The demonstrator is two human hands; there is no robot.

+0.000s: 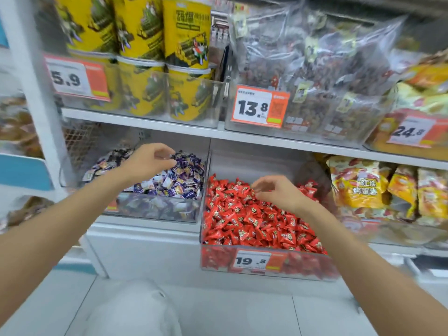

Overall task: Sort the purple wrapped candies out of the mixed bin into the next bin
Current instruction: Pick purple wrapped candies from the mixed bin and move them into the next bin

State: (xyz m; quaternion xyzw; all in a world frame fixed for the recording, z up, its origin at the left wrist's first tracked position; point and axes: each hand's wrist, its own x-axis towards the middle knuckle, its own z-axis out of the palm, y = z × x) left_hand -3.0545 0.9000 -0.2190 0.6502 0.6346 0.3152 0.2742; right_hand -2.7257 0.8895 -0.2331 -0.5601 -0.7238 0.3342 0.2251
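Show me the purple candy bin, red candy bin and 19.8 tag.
purple candy bin (157,207): head view, front wall.
red candy bin (309,263): head view, front wall.
19.8 tag (249,261): head view, white part.

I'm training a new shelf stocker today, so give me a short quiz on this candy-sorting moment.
1. True or false: the person's right hand is above the clear plastic bin of red wrapped candies.
2. The orange-and-white price tag on that bin reads: A) 5.9 B) 19.8 C) 24.8
3. Fill in: the left hand reaches over the neighbouring clear plastic bin, which holds ____ wrapped candies.
Key: 1 true; 2 B; 3 purple.
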